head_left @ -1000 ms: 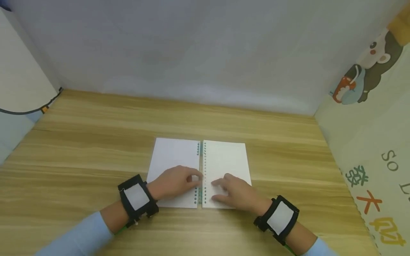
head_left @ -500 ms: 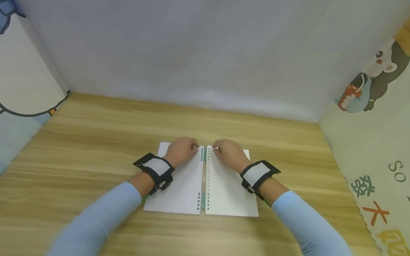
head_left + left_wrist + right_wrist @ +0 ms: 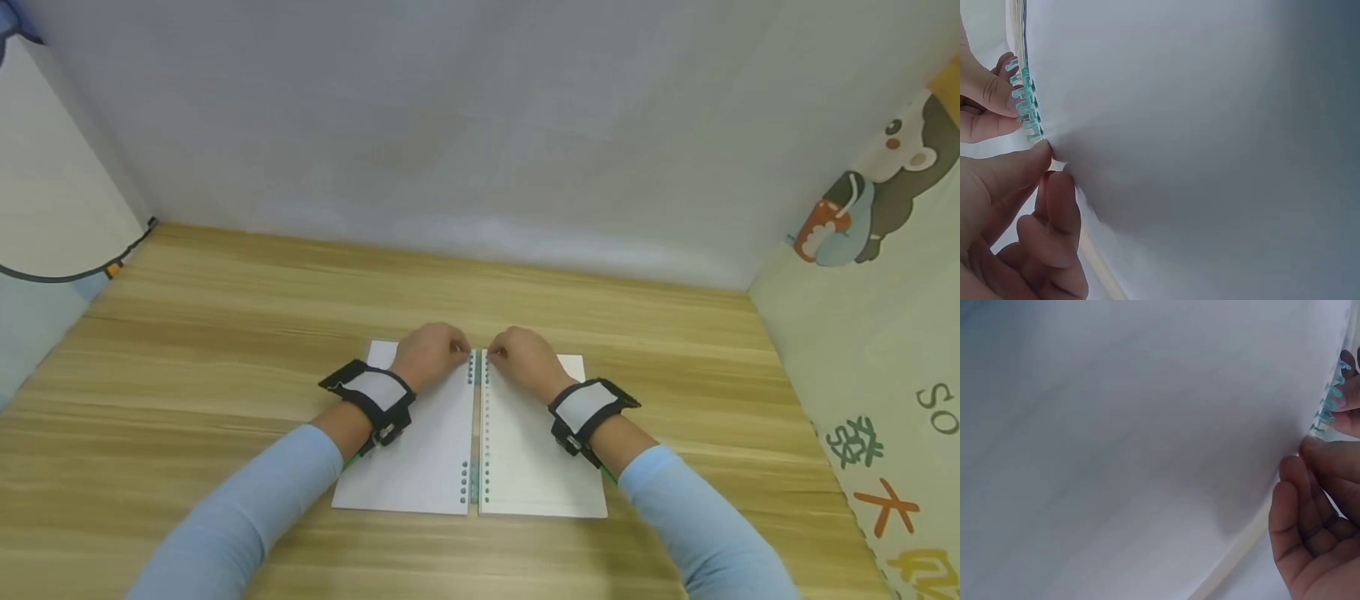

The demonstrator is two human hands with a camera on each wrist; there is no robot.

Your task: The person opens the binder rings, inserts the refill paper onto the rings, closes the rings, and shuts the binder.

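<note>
A loose-leaf notebook lies spread flat, its white left page (image 3: 420,467) and cream right page (image 3: 540,475) parted by a narrow gap. Teal plastic binder rings join the halves: an upper set (image 3: 478,367) and a lower set (image 3: 474,483). At the top inner corner of the left page, my left hand (image 3: 427,357) pinches the paper between thumb and finger. My right hand (image 3: 528,362) mirrors it on the right page's top inner corner. Both wrist views show fingertips right beside the toothed rings (image 3: 1027,103), with the left sheets (image 3: 1179,125) bowing slightly.
The notebook sits on a wood-grain table (image 3: 262,292). A pale grey wall (image 3: 450,125) rises along the back edge. Printed panels stand at either side, the right one (image 3: 810,350) bearing a cartoon animal and lettering.
Both hands have gone from low on the inner page edges up to the top inner corners. Over the last half second they have come slightly closer to the rings, fingertips pinching the pages.
</note>
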